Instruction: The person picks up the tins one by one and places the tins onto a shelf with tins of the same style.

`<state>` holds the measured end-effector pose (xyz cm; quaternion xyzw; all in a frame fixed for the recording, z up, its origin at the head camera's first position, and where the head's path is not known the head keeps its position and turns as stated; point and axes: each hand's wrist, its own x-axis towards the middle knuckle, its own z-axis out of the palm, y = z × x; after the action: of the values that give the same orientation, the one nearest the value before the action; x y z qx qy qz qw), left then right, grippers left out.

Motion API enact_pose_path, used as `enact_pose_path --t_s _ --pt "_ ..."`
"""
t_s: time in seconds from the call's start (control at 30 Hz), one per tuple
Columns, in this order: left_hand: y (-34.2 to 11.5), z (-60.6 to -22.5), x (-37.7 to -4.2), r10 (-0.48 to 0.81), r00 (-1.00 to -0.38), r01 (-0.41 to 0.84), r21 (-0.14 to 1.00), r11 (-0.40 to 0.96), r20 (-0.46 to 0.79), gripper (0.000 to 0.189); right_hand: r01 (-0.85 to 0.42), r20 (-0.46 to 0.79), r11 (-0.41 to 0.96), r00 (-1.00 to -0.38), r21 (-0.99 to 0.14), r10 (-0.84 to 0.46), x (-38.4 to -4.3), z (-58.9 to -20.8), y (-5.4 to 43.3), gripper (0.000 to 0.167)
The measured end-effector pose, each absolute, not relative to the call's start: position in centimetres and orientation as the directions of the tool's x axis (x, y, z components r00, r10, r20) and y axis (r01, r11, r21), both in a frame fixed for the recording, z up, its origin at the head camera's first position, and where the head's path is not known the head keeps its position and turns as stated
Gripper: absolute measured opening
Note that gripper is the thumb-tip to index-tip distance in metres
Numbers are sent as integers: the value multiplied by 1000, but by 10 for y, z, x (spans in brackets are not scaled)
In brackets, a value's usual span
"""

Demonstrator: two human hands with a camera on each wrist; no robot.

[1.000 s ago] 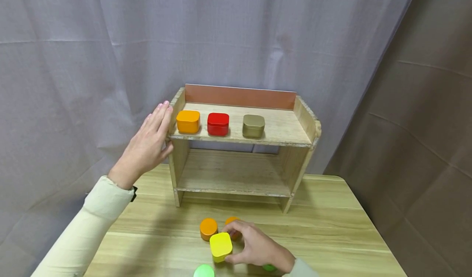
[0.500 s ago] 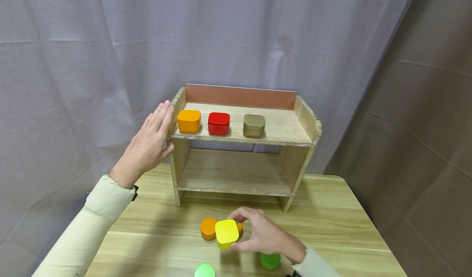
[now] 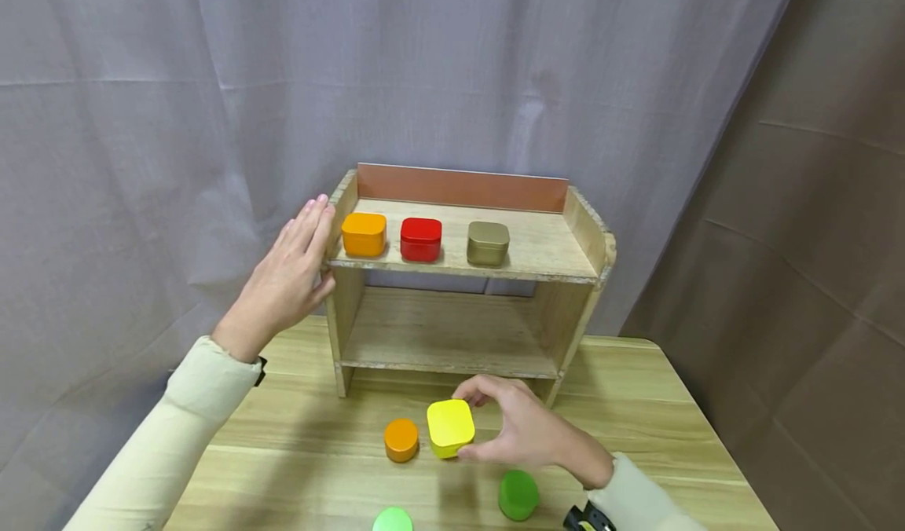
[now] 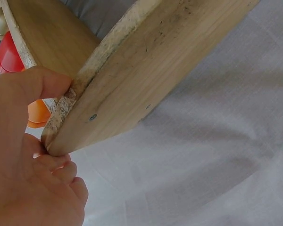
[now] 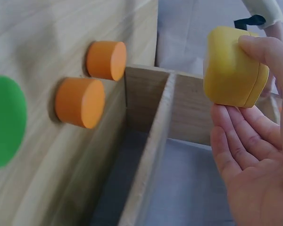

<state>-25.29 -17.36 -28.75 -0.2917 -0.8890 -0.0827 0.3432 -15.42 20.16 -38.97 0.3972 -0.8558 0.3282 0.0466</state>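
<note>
We see the yellow box (image 3: 450, 428) raised above the table (image 3: 657, 429), in front of the shelf (image 3: 452, 331). The right hand (image 3: 526, 429) pinches it, thumb on one side and fingertips on the other, spread just as wide as the box. On the table below we find an orange round block (image 3: 401, 440) and a second orange round block (image 5: 80, 102), with a dark green round block (image 3: 519, 495) farther right and a light green round block (image 3: 392, 520) cut off by the head view's bottom edge. We see the left hand (image 3: 283, 276) touching the front edge of the shelf's left side, fingers nearly straight, thumb spread apart from them. On the top board we have an orange box (image 3: 364, 234), a red box (image 3: 421, 239) and an olive box (image 3: 488, 243) in a row; behind hangs a grey curtain (image 3: 452, 67).
</note>
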Motion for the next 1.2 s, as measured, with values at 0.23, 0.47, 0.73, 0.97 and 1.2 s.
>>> enact_pose_path --t_s 0.23,0.47,0.73,0.97,1.2 --pt "-174 -288 -253 458 -604 573 -44 818 652 94 -700 345 476 -693 -532 -633 -157 -370 211 56" --pt "-174 -287 -253 456 -605 572 -43 819 652 94 -700 368 492 -701 -517 -610 -159 -352 218 58" --pt "-174 -286 -252 459 -620 568 -40 822 637 94 -701 390 510 -707 -498 -590 -160 -335 232 54" --pt "-173 -286 -253 457 -623 566 -36 823 635 93 -701 398 539 -711 -468 -579 -160 -316 248 56" --pt "-173 -287 -252 457 -619 563 -45 825 639 94 -703 432 593 -710 -393 -556 -162 -293 267 58"
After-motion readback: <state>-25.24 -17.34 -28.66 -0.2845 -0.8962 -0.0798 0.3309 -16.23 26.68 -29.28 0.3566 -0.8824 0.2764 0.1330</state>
